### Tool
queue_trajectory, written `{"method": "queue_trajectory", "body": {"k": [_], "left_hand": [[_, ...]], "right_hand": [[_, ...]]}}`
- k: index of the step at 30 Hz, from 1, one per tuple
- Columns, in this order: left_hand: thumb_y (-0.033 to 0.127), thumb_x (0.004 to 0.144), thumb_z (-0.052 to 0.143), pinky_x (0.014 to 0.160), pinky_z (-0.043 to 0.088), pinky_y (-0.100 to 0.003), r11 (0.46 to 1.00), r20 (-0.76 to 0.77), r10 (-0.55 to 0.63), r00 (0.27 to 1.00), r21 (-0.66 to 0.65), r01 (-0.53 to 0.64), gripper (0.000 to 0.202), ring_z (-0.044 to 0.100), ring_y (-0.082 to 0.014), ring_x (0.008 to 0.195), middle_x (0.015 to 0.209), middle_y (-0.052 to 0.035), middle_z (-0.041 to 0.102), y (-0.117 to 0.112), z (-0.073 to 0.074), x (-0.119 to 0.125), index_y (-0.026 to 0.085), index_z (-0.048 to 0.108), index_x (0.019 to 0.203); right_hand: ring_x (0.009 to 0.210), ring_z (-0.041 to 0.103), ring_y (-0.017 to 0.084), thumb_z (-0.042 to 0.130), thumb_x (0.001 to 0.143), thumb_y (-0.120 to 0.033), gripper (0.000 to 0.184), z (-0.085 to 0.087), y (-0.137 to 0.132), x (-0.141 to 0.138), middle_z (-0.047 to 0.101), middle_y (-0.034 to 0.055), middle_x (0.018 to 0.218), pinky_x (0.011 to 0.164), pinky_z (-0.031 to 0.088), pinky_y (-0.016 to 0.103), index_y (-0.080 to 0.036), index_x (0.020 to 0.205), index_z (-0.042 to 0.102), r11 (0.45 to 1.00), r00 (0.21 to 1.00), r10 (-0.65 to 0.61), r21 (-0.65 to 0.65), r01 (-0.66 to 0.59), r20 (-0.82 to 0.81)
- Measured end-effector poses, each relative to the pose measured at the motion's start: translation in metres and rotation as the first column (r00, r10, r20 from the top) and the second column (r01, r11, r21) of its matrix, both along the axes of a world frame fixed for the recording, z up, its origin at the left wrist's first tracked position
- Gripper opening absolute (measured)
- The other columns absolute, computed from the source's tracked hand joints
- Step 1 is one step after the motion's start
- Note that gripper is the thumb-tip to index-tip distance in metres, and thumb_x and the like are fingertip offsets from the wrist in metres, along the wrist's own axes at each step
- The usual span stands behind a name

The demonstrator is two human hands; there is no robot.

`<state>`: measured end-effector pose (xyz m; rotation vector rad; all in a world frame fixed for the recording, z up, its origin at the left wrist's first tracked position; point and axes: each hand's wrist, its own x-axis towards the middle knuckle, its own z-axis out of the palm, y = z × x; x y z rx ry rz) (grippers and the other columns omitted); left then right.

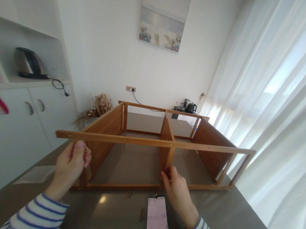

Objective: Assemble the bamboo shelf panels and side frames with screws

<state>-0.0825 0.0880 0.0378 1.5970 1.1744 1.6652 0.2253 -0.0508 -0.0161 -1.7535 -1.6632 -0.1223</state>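
A brown wooden shelf unit point(148, 142) lies on its side, its open framework spanning most of the table. At its left end, my left hand point(72, 163) is closed with curled fingers around the end piece, just under the upper rail. My right hand point(176, 187) pinches the near edge of the middle board point(170, 156), low down beside the bottom rail. Between my hands, a few thin metal pieces point(129, 195) lie in front of the frame. Another small metal piece point(142, 214) is beside a phone point(158, 214) with its screen blurred out.
The dark grey table point(106, 214) carries a clear plastic bag point(35, 174) at left and dried plants point(100, 105) behind. A black kettle point(191, 107) stands at the far right end. White cabinets point(26, 131) line the left; a sheer curtain point(278, 111) hangs along the right.
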Motion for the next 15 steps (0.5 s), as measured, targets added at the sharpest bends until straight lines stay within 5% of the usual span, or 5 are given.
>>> {"method": "queue_trajectory", "body": {"k": [5, 15], "left_hand": [[0.048, 0.094, 0.032, 0.042, 0.032, -0.021, 1.0, -0.089, 0.019, 0.996, 0.006, -0.018, 0.041, 0.039, -0.0069, 0.041, 0.049, 0.0064, 0.04, -0.0002, 0.0044, 0.0022, 0.019, 0.038, 0.065], [0.047, 0.091, 0.037, 0.046, 0.039, -0.022, 0.999, -0.03, 0.034, 0.999, -0.002, -0.034, 0.032, 0.046, -0.0097, 0.046, 0.058, 0.0049, 0.047, 0.0005, -0.0025, 0.0067, 0.02, 0.045, 0.075]], "right_hand": [[0.055, 0.062, 0.018, 0.036, 0.096, -0.038, 0.024, -0.0007, 0.0006, -0.0008, 0.063, 0.0039, 0.064, 0.049, 0.035, 0.024, -0.02, 0.082, 0.044, 0.999, 0.998, -0.04, 0.023, 0.039, 0.044], [0.056, 0.063, 0.018, 0.034, 0.096, -0.038, 0.026, -0.0039, 0.0035, 0.0033, 0.063, 0.004, 0.063, 0.049, 0.036, 0.024, -0.02, 0.082, 0.046, 0.995, 0.995, -0.082, 0.068, 0.078, 0.053]]}}
